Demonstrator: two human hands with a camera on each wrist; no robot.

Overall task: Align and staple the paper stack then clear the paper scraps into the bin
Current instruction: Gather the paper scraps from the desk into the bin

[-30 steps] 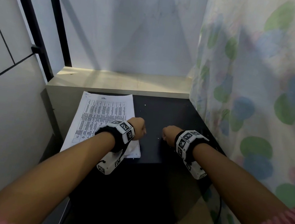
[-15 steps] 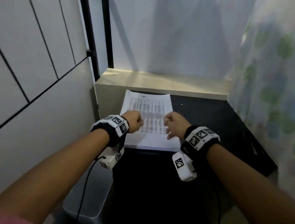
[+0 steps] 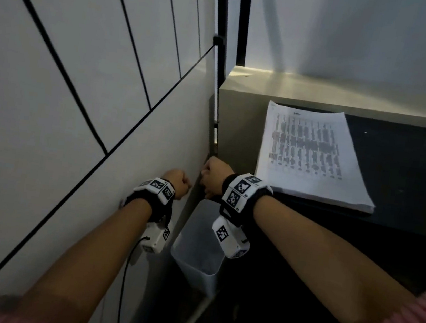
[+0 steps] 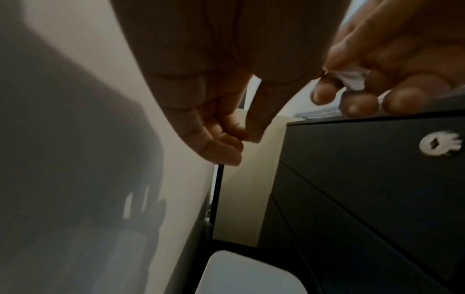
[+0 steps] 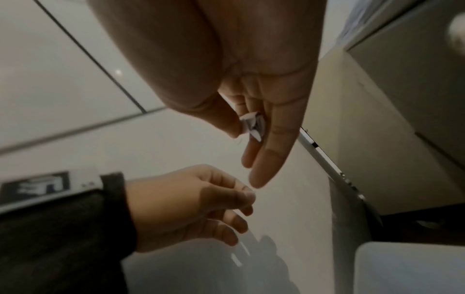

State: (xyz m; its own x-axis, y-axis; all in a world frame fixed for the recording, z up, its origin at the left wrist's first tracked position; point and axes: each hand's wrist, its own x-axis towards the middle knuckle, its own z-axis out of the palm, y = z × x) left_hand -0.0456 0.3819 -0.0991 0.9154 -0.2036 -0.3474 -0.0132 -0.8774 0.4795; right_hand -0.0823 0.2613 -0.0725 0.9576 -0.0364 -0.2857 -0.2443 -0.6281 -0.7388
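- R hand [image 5: 251, 111] pinches crumpled paper scrap [image 5: 253, 125] betw. thumb & fingers, above the bin [image 3: 196, 253].
- L hand [image 3: 176, 187] beside it near the wall, fingers loosely curled, holding nothing visible.
- Paper stack [image 3: 311, 157] lies on dark surface [image 3: 406, 171], apart from both hands.

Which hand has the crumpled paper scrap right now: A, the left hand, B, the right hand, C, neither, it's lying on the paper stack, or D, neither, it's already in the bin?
B: the right wrist view shows the right hand pinching the crumpled paper scrap between thumb and fingers, above the bin; nothing shows in the left hand, whose fingers are curled.
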